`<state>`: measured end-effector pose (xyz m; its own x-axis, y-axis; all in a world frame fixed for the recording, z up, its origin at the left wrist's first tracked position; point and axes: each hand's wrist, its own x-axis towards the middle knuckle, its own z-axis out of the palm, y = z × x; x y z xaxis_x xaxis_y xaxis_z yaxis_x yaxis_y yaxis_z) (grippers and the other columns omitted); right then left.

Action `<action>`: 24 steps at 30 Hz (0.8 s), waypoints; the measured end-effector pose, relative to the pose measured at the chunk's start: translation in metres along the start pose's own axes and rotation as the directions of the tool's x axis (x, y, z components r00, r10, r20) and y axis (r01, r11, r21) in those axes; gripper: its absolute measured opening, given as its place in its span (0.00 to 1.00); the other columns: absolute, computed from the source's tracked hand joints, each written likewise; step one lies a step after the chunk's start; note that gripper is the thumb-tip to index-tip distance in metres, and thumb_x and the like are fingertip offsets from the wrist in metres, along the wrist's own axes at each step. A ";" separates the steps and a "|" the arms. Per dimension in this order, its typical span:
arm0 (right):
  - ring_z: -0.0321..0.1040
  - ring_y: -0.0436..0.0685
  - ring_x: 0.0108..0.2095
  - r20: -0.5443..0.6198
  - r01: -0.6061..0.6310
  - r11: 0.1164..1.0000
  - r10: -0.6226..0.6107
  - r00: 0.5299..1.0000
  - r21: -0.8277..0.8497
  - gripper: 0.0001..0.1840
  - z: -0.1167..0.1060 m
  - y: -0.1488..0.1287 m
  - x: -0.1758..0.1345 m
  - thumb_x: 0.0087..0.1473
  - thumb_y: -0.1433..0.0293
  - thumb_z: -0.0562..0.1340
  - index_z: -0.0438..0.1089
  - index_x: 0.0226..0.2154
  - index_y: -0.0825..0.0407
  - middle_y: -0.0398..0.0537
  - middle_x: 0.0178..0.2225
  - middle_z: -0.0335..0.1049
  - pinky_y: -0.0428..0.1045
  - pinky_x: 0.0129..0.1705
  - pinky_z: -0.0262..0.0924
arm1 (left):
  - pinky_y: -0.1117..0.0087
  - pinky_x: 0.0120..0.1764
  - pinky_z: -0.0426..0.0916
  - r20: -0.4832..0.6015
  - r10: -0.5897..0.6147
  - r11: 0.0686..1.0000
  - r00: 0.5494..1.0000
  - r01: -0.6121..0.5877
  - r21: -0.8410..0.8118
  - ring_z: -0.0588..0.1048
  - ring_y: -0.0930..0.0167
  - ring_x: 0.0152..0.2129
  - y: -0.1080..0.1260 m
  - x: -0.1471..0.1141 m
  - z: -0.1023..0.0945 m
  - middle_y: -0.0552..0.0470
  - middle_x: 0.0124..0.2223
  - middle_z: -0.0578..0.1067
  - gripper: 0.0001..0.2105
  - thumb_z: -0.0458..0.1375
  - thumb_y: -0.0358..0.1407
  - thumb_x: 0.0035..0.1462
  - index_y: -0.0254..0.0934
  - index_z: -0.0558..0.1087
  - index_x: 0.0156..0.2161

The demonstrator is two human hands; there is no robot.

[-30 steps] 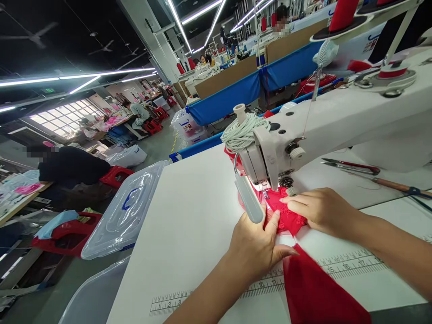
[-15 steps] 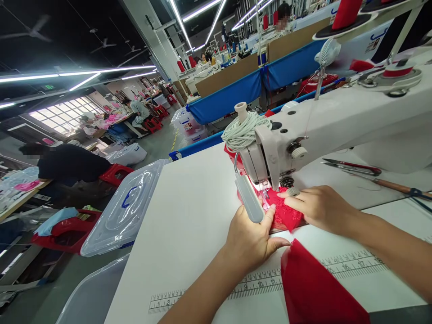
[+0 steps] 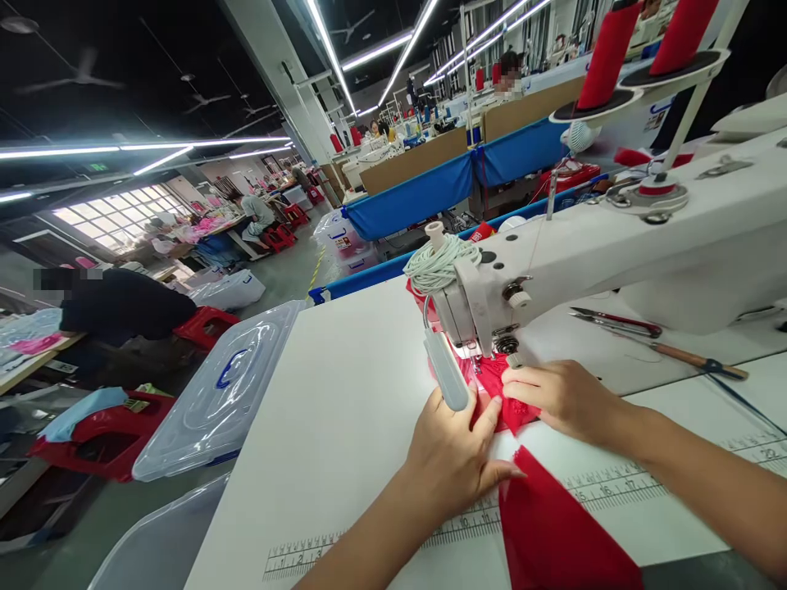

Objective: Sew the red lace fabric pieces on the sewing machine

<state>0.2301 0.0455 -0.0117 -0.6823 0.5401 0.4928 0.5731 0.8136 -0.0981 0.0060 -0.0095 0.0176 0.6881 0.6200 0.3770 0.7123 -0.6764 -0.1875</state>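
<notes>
Red lace fabric (image 3: 518,416) lies under the needle area of a white sewing machine (image 3: 571,254), bunched on its right side. My right hand (image 3: 562,401) is closed, pinching this lace near its right edge. To the left of the needle, my left hand (image 3: 452,442) rests with fingers spread, fingertips pressing on the lace. Its thumb points right and touches the tip of a plain red cloth (image 3: 557,524) that hangs toward the front edge. A grey lamp (image 3: 448,369) hides part of the left fingers.
Thread snips (image 3: 620,322) and a wooden-handled tool (image 3: 694,359) lie right of the machine. A printed ruler (image 3: 301,557) runs along the table front. Lidded clear bins (image 3: 227,393) stand to the left. Red thread cones (image 3: 608,57) rise behind. Another person (image 3: 126,303) sits far left.
The view has shifted slightly, so the machine sits lower and further left. My right hand has drawn in closer to my left, and the lace between them looks more folded.
</notes>
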 end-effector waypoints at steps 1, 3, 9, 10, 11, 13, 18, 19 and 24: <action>0.63 0.50 0.26 0.014 0.005 1.000 -0.005 1.000 0.010 0.19 0.000 -0.001 -0.001 0.43 0.85 0.52 0.68 0.31 0.49 0.44 0.35 0.74 0.46 0.25 0.48 | 0.63 0.36 0.65 -0.013 0.003 1.000 1.000 -0.003 0.000 0.74 0.63 0.36 0.001 0.000 -0.001 0.37 0.47 0.77 0.41 0.26 0.58 0.66 0.32 0.75 0.51; 0.64 0.50 0.27 0.035 0.002 1.000 -0.002 0.999 0.015 0.19 -0.001 -0.001 -0.002 0.40 0.86 0.52 0.68 0.30 0.50 0.45 0.35 0.74 0.46 0.25 0.48 | 0.63 0.36 0.64 -0.005 0.001 1.000 1.000 0.000 0.012 0.74 0.63 0.35 0.003 -0.002 -0.002 0.37 0.47 0.77 0.40 0.27 0.57 0.66 0.32 0.75 0.51; 0.63 0.51 0.27 -0.011 -0.015 1.000 0.015 1.000 -0.007 0.19 0.007 0.002 -0.005 0.36 0.86 0.52 0.66 0.30 0.50 0.45 0.34 0.72 0.47 0.25 0.46 | 0.62 0.37 0.63 0.078 -0.007 0.999 0.997 0.004 0.040 0.73 0.61 0.37 0.004 -0.005 -0.002 0.37 0.48 0.76 0.39 0.34 0.61 0.64 0.33 0.73 0.55; 0.63 0.51 0.27 -0.017 -0.019 1.000 0.019 1.000 -0.012 0.19 0.010 0.003 -0.006 0.36 0.85 0.52 0.66 0.29 0.50 0.44 0.33 0.72 0.47 0.25 0.46 | 0.62 0.38 0.63 0.083 -0.007 0.999 0.997 0.003 0.040 0.73 0.61 0.37 0.005 -0.005 -0.002 0.37 0.48 0.76 0.39 0.34 0.62 0.64 0.33 0.73 0.55; 0.62 0.51 0.27 -0.017 -0.023 1.000 0.022 1.000 -0.016 0.19 0.012 0.003 -0.007 0.36 0.85 0.52 0.66 0.29 0.50 0.44 0.33 0.71 0.48 0.25 0.45 | 0.62 0.38 0.63 0.090 -0.007 0.999 0.996 0.004 0.040 0.73 0.61 0.38 0.005 -0.005 -0.002 0.37 0.48 0.76 0.39 0.35 0.62 0.64 0.33 0.73 0.55; 0.61 0.51 0.26 -0.015 -0.029 0.999 0.029 0.999 -0.027 0.19 0.013 0.003 -0.007 0.35 0.86 0.52 0.66 0.29 0.50 0.43 0.33 0.71 0.48 0.24 0.44 | 0.61 0.39 0.63 0.102 -0.011 0.999 0.995 0.007 0.038 0.73 0.61 0.38 0.005 -0.005 -0.001 0.37 0.49 0.75 0.38 0.36 0.62 0.63 0.33 0.73 0.55; 0.59 0.51 0.25 -0.050 -0.008 0.998 0.005 0.999 -0.064 0.18 0.004 0.001 -0.001 0.37 0.86 0.51 0.64 0.27 0.50 0.43 0.28 0.68 0.48 0.23 0.44 | 0.59 0.42 0.62 0.087 -0.033 0.999 0.996 0.032 0.017 0.73 0.60 0.37 0.004 -0.005 0.001 0.37 0.44 0.77 0.38 0.35 0.61 0.64 0.33 0.73 0.55; 0.58 0.51 0.25 -0.057 -0.003 0.998 -0.001 0.998 -0.070 0.17 0.002 0.000 0.000 0.38 0.86 0.51 0.63 0.26 0.50 0.43 0.27 0.66 0.47 0.23 0.44 | 0.59 0.42 0.62 0.088 -0.036 0.999 0.995 0.035 0.016 0.73 0.61 0.36 0.003 -0.005 0.002 0.38 0.43 0.77 0.38 0.35 0.61 0.64 0.33 0.73 0.55; 0.58 0.51 0.26 -0.100 -0.008 0.998 0.002 0.995 -0.064 0.15 0.002 0.000 0.005 0.39 0.86 0.50 0.61 0.24 0.50 0.44 0.26 0.64 0.47 0.24 0.44 | 0.57 0.45 0.62 0.088 -0.049 0.999 0.995 0.047 0.025 0.74 0.60 0.36 -0.001 -0.004 0.003 0.39 0.41 0.78 0.37 0.37 0.60 0.65 0.33 0.73 0.55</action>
<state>0.2259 0.0489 -0.0104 -0.6328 0.5172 0.5762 0.6065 0.7937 -0.0464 0.0030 -0.0107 0.0134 0.6621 0.6849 0.3041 0.7468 -0.6367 -0.1919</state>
